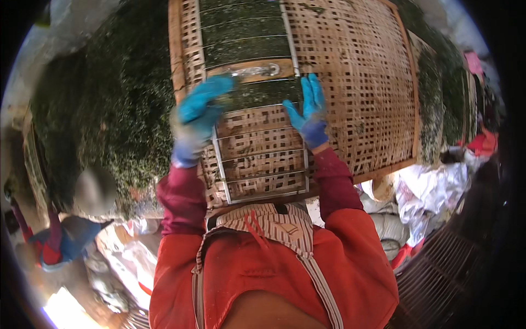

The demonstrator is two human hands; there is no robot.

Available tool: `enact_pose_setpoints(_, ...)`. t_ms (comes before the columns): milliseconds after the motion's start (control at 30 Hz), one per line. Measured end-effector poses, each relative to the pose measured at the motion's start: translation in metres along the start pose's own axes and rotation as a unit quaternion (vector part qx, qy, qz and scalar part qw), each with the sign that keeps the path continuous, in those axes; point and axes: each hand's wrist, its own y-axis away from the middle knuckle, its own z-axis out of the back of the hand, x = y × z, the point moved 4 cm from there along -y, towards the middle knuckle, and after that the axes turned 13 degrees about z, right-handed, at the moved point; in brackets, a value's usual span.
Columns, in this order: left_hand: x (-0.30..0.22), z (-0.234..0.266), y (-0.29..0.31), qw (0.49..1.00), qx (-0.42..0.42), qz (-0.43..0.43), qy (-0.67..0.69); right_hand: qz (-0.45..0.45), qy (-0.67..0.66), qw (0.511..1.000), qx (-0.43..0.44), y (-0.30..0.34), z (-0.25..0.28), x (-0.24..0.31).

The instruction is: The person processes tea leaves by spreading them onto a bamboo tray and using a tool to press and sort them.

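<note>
A light metal frame (222, 170) with thin crosswires lies on a woven bamboo tray (356, 93). Dark green shredded material (246, 46) fills its far part in a flat layer, while weave shows through the near part. Across the frame sits a wooden board with a metal handle (257, 69). My left hand (203, 107), in a blue glove, is by the frame's left rail near the board's end; motion smears its fingers. My right hand (309, 112), gloved too, rests at the right rail with fingers stretched and thumb apart, holding nothing.
A large heap of dark green shredded material (109, 109) spreads left of the tray; more of it (452, 104) lies beyond the right side. White plastic sacks (430, 186) are at the lower right, near a dark slatted grating (444, 274). Another person's sleeve (52, 236) shows at far left.
</note>
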Motion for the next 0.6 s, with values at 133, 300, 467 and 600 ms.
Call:
enact_pose_setpoints(133, 0.07, -0.081, -0.016, 0.935, 0.039, 0.041, -0.35, -0.01, 0.026, 1.0, -0.011, 0.015, 0.025, -0.011)
enact_pose_setpoints(300, 0.058, -0.083, 0.004, 0.895, 0.022, -0.082, -0.438, 0.049, 0.064, 0.997, 0.02, 0.003, 0.035, 0.0)
enact_pose_setpoints(467, 0.081, -0.091, 0.02, 0.793, 0.127, -0.019, -0.596, 0.168, 0.044, 0.965, 0.198, -0.011, 0.009, -0.002)
enact_pose_setpoints(600, 0.067, -0.073, 0.016, 0.84, 0.07, -0.045, -0.537, 0.131, 0.032, 0.98, 0.146, -0.01, 0.021, -0.023)
